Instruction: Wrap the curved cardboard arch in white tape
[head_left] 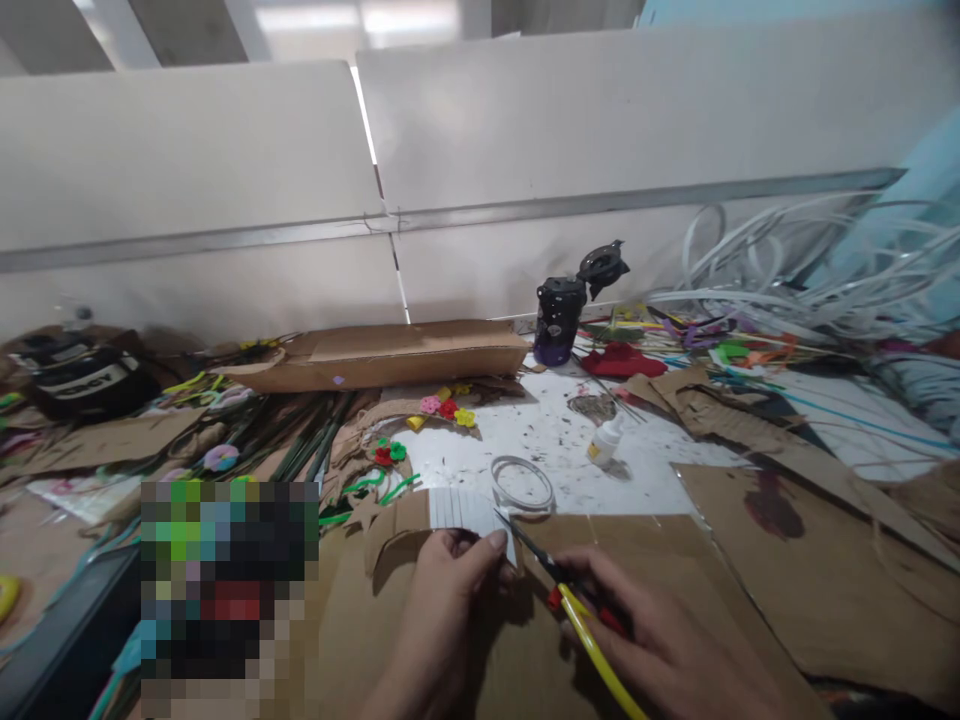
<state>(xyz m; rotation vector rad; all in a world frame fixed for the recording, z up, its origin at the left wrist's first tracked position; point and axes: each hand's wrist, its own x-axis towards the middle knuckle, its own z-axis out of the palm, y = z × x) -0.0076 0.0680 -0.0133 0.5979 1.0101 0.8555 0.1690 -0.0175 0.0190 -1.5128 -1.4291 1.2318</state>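
Note:
My left hand (442, 600) pinches a white sheet of paper (465, 510) cut into narrow strips along one edge, thumb on top. My right hand (660, 640) is closed on scissors (559, 580) with red and yellow handles. The open blades point up-left at the sheet's right edge. Both hands hover over a brown cardboard sheet (645, 560) on the table.
A coil of white strip (523, 482) and a small glue bottle (606, 440) lie just beyond the paper. A long cardboard box (390, 355), a dark bottle (559, 320), small foam flowers (448, 408), green stems (300, 440) and a tangle of white strips (810, 270) crowd the table.

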